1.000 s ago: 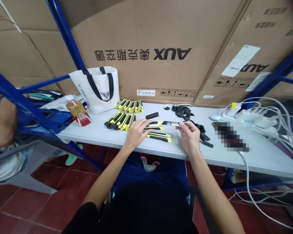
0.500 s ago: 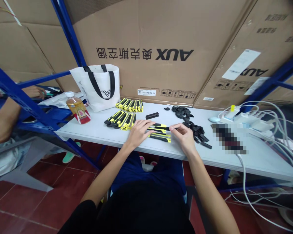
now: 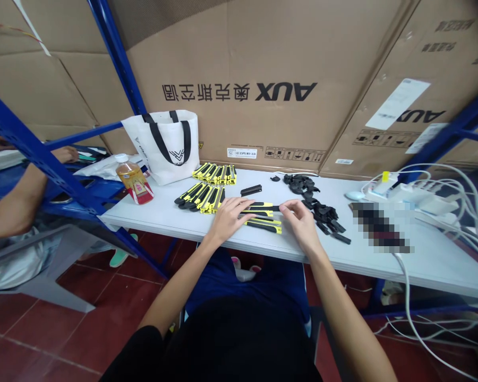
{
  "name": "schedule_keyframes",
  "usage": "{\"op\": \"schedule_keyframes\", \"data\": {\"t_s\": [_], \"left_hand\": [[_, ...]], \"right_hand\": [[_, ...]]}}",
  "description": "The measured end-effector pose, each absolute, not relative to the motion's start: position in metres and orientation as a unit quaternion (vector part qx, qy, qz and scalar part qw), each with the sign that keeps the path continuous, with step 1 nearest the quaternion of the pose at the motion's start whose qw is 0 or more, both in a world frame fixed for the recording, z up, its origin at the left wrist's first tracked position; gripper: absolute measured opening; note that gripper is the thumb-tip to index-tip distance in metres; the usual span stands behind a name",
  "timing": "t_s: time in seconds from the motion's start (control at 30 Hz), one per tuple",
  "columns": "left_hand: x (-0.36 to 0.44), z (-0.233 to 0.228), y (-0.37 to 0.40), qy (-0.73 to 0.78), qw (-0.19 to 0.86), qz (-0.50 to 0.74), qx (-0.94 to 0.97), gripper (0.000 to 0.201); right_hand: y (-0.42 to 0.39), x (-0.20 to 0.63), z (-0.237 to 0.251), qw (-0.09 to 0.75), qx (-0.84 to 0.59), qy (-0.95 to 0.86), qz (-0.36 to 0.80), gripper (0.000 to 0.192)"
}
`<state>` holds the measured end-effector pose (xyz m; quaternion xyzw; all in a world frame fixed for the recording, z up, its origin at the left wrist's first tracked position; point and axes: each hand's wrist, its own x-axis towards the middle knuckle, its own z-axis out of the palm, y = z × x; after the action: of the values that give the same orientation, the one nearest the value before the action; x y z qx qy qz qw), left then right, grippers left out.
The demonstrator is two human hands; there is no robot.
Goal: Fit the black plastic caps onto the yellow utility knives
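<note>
My left hand (image 3: pixel 230 218) is closed over a yellow-and-black utility knife (image 3: pixel 262 205) lying on the table, its fingers covering the knife's left part. At the knife's right end, my right hand (image 3: pixel 302 223) pinches a thin black strip (image 3: pixel 276 208) between thumb and fingers. The strip lines up with the knife, but I cannot tell how far it sits inside. More yellow-and-black utility knives (image 3: pixel 265 227) lie just in front, close to my left fingers. Several others (image 3: pixel 201 198) are laid out in rows to the left. Small black parts (image 3: pixel 325 215) are heaped beside my right hand.
Short black strips (image 3: pixel 251 190) lie behind my hands. At the left stand a drink bottle (image 3: pixel 134 180) and a white tote bag (image 3: pixel 171 154). White cables and chargers (image 3: pixel 406 193) crowd the right side. Large cartons (image 3: pixel 231 63) rise behind the table (image 3: pixel 191 225). Another person's arm (image 3: pixel 18 204) is at far left.
The view has shifted slightly, so everything appears a little to the right. Both hands keep nearly the same places on the knife and the black strip.
</note>
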<state>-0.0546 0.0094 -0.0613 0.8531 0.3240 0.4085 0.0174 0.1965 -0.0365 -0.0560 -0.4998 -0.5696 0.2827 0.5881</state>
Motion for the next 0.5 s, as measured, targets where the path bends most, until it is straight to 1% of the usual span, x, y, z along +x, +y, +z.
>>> {"op": "schedule_keyframes", "data": {"t_s": [0.17,0.27,0.4,0.5], "left_hand": [[-0.054,-0.062,0.009,0.312,0.005,0.407,0.858,0.041],[-0.054,-0.063,0.009,0.327,0.005,0.397,0.857,0.042],[-0.053,-0.058,0.015,0.366,0.048,0.384,0.846,0.043],[-0.049,-0.046,0.023,0.401,0.099,0.317,0.854,0.04]], "right_hand": [[-0.039,0.193,-0.056,0.549,-0.514,-0.589,0.296,0.031],[-0.037,0.193,-0.057,0.556,-0.514,-0.588,0.284,0.031],[-0.031,0.199,-0.063,0.589,-0.518,-0.563,0.262,0.034],[-0.028,0.211,-0.066,0.592,-0.537,-0.548,0.246,0.034]]}}
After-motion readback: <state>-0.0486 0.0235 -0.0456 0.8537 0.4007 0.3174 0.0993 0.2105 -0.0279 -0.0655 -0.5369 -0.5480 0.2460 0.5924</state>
